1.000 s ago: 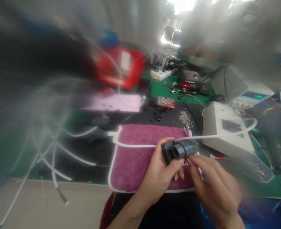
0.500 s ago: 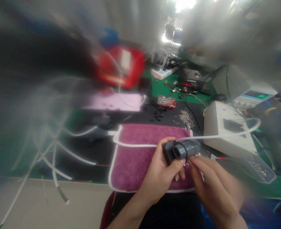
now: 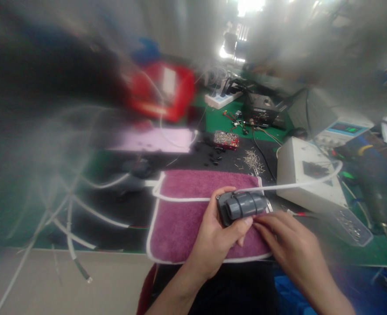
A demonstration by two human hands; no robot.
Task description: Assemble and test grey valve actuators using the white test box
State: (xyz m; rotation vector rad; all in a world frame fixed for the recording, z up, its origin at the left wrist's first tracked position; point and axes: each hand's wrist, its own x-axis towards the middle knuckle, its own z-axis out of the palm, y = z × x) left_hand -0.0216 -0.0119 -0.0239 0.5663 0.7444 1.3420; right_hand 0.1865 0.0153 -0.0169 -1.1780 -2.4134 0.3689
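Note:
My left hand [image 3: 217, 236] grips a grey plastic pipe fitting [image 3: 241, 206] with a dark block on its left end, holding it just above a purple towel [image 3: 180, 218]. A white cable [image 3: 288, 186] runs from the fitting off to the right. My right hand [image 3: 290, 247] sits right under the fitting, fingers pinched together at its underside; what they hold is too small and blurred to name.
A white box-shaped device [image 3: 307, 175] stands right of the towel, with a clear tray of small parts [image 3: 351, 225] beside it. Loose metal pins [image 3: 253, 162], a small tin of pins [image 3: 225, 139], a black unit [image 3: 262, 111] and a red box [image 3: 162, 89] lie behind. White cables [image 3: 82, 210] sprawl at left.
The fitting has turned in my left hand, so its open end no longer faces me. Both hands shifted slightly left; my right fingers stay at the fitting's underside.

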